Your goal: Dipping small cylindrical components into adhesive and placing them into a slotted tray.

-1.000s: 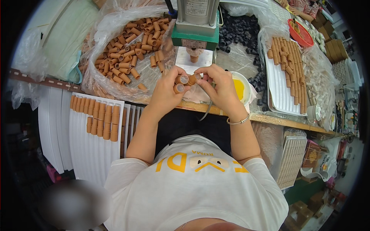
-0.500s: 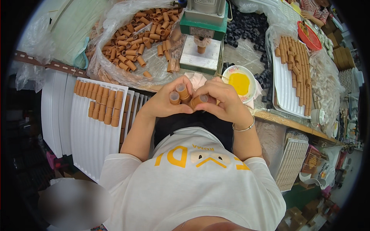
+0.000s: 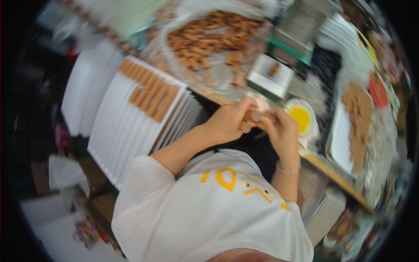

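Observation:
My left hand [image 3: 230,121] is closed around small orange-brown tubes with clear, pale ends. One tube [image 3: 252,115] sticks up between the thumb and fingers, and another tube [image 3: 244,127] lies just below it. My right hand [image 3: 284,134] meets the left one, its fingers bent and pressed against a brown piece [image 3: 262,125] that is mostly hidden and blurred. Just beyond the hands stands a bench press with a metal plate [image 3: 266,72]; a brown tube [image 3: 274,69] stands on it. Beside my right hand is a bowl of yellow liquid [image 3: 300,119].
A clear plastic bag [image 3: 163,46] with a heap of brown tubes lies at the far left. White ridged trays [image 3: 126,126] are stacked at left, tubes lined up on top. Another tube-filled tray [image 3: 342,131] sits at right, near black pieces [image 3: 325,65] and a red basket [image 3: 377,89].
The whole view has tilted and shifted, with blur, so the bench sits further right. Both hands stay together on the tubes; the right-hand tube is now mostly hidden.

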The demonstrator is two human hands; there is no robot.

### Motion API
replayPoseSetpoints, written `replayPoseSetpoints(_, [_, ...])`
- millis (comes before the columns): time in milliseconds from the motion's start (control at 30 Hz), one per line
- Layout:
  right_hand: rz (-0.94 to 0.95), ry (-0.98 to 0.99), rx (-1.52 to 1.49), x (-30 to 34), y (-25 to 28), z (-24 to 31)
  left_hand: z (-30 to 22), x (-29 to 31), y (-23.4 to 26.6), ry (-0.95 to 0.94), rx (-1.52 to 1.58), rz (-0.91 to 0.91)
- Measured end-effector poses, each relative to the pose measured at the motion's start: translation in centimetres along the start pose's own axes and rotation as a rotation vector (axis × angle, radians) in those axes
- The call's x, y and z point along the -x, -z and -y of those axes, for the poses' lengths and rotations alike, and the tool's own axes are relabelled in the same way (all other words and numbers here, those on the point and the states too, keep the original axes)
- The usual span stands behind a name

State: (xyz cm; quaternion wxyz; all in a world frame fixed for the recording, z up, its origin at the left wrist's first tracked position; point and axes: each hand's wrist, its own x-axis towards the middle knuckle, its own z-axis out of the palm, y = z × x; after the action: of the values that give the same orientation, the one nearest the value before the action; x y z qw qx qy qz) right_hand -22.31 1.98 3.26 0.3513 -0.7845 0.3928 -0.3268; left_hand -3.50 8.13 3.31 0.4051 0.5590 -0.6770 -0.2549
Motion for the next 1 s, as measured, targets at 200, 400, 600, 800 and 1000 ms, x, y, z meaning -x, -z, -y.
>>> replayPoseSetpoints(200, [-0.319,-0.319,0.214,3.0,8.5,-8.4,0.8,7.3,15.7,0.397,-0.266,-0.330])
replayPoseSetpoints(400, [-0.160,-0.473,0.587,5.1,11.3,-14.0,7.1,12.4,28.3,0.857,-0.540,-0.334])
replayPoseSetpoints(600, [-0.101,-0.328,0.820,5.1,9.7,-15.4,11.2,10.5,30.2,1.015,-0.273,-0.264])
replayPoseSetpoints(800, [-0.129,-0.543,0.642,4.9,9.1,-14.0,16.2,13.0,27.3,0.635,-0.609,-0.771])
replayPoseSetpoints(1000, [-0.254,-0.382,0.599,4.3,9.1,-14.9,15.4,11.1,22.5,0.347,0.248,-1.426])
